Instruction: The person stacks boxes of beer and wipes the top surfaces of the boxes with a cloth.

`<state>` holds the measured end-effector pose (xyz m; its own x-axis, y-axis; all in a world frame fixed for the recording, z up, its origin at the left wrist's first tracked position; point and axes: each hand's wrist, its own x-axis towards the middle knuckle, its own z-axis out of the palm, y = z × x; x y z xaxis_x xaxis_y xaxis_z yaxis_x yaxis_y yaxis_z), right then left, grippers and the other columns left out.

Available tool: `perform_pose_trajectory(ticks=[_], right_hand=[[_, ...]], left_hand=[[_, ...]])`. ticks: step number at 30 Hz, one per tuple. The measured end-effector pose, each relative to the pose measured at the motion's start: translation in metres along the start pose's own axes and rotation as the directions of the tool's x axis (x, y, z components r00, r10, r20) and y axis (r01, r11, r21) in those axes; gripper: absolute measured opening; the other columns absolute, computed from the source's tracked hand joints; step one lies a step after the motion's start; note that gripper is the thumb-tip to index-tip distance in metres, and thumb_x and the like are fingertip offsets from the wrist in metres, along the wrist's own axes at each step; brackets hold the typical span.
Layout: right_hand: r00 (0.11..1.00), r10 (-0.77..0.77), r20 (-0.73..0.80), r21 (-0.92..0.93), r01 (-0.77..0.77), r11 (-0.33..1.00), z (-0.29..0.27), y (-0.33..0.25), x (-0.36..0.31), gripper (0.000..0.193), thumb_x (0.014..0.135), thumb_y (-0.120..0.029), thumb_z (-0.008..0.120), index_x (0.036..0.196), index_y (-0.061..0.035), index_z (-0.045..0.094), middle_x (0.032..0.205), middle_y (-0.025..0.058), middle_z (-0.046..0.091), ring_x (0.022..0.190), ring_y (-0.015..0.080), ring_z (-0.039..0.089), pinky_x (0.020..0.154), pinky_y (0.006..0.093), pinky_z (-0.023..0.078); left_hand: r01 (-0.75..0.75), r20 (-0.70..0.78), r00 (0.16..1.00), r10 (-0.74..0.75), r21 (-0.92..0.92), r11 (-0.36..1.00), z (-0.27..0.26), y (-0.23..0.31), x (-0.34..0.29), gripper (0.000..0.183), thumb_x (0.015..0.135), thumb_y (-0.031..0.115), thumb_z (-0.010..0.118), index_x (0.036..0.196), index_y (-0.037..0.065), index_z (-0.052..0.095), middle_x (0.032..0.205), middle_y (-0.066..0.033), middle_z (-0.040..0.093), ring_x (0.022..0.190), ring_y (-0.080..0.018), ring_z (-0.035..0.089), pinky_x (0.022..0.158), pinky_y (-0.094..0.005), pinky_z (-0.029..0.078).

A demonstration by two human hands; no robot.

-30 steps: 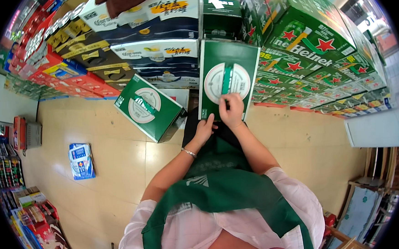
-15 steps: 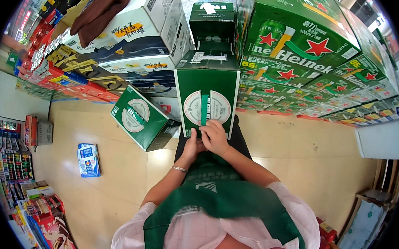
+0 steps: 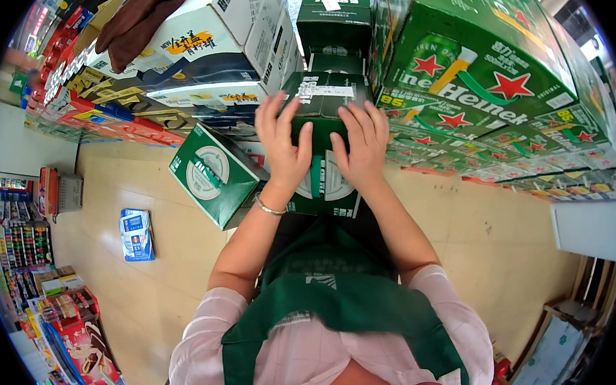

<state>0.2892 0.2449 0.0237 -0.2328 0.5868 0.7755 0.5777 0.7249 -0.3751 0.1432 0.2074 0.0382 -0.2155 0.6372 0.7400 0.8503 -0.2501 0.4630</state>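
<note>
A green carton [image 3: 321,204] with a pale round emblem and a green carry strap stands upright in front of me. My left hand [image 3: 282,141] lies at its upper left edge, fingers stretched and apart, a silver bangle on the wrist. My right hand [image 3: 363,145] mirrors it at the upper right edge, also with spread fingers. Both palms seem to rest against the carton; exact contact is hard to tell. A white label [image 3: 326,91] sits on the dark top surface just beyond my fingertips. To the left, a similar green carton [image 3: 212,176] leans at a tilt.
White drink cartons [image 3: 194,62] are stacked at the far left, a brown cloth [image 3: 139,26] on top. Green beer cartons [image 3: 484,76] form a tall stack on the right. Another green box [image 3: 334,21] stands behind. A blue-and-white pack [image 3: 136,235] lies on the floor.
Both my hands have left the strap area low on the carton's front and moved up and apart to its upper edges. Their fingers have spread.
</note>
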Motion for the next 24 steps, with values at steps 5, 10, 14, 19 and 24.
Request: perform_pose_trajectory(ticks=[5, 10, 14, 19, 24], right_hand=[[1.000, 0.011, 0.015, 0.054, -0.012, 0.998, 0.010, 0.005, -0.014, 0.036, 0.078, -0.016, 0.066, 0.113, -0.0079, 0.062, 0.118, 0.0085, 0.059, 0.112, 0.0300, 0.049, 0.103, 0.0491, 0.033], [0.999, 0.034, 0.038, 0.064, -0.036, 0.997, 0.005, -0.002, -0.020, 0.035, 0.077, -0.014, 0.065, 0.112, -0.0077, 0.063, 0.119, 0.0079, 0.058, 0.114, 0.0300, 0.047, 0.104, 0.0495, 0.032], [0.993, 0.090, 0.073, 0.065, -0.095, 0.993, -0.004, -0.016, -0.030, 0.035, 0.077, -0.013, 0.065, 0.111, -0.0080, 0.063, 0.122, 0.0080, 0.056, 0.117, 0.0307, 0.044, 0.105, 0.0501, 0.030], [0.994, 0.085, 0.063, 0.060, -0.089, 0.994, -0.006, -0.020, -0.036, 0.035, 0.076, -0.011, 0.065, 0.111, -0.0064, 0.062, 0.122, 0.0094, 0.057, 0.118, 0.0315, 0.043, 0.104, 0.0478, 0.030], [0.997, 0.061, 0.047, 0.043, -0.063, 0.997, -0.005, -0.021, -0.033, 0.035, 0.076, -0.011, 0.065, 0.110, -0.0028, 0.062, 0.120, 0.0128, 0.058, 0.117, 0.0336, 0.044, 0.101, 0.0427, 0.032]], left_hand=[[-0.005, 0.036, 0.999, 0.005, 0.023, 1.000, 0.006, -0.015, -0.013, 0.024, 0.079, 0.013, 0.064, 0.103, 0.009, 0.066, 0.108, -0.0065, 0.064, 0.110, -0.0296, 0.052, 0.103, -0.0448, 0.031], [0.008, 0.068, 0.998, -0.008, 0.002, 1.000, -0.001, -0.015, -0.021, 0.023, 0.078, 0.014, 0.067, 0.100, 0.010, 0.069, 0.109, -0.0049, 0.064, 0.110, -0.0279, 0.052, 0.103, -0.0437, 0.031], [0.023, 0.076, 0.997, -0.019, -0.055, 0.998, -0.012, -0.010, -0.029, 0.023, 0.075, 0.010, 0.069, 0.098, 0.012, 0.071, 0.110, -0.0042, 0.062, 0.109, -0.0287, 0.049, 0.100, -0.0425, 0.032], [0.042, 0.076, 0.996, -0.037, -0.057, 0.997, -0.017, -0.004, -0.035, 0.023, 0.074, 0.006, 0.069, 0.096, 0.014, 0.072, 0.110, -0.0039, 0.061, 0.110, -0.0292, 0.047, 0.098, -0.0415, 0.033], [0.048, 0.073, 0.996, -0.044, -0.054, 0.997, -0.017, -0.002, -0.033, 0.022, 0.074, 0.006, 0.069, 0.095, 0.015, 0.073, 0.108, -0.0033, 0.060, 0.108, -0.0292, 0.046, 0.097, -0.0409, 0.033]])
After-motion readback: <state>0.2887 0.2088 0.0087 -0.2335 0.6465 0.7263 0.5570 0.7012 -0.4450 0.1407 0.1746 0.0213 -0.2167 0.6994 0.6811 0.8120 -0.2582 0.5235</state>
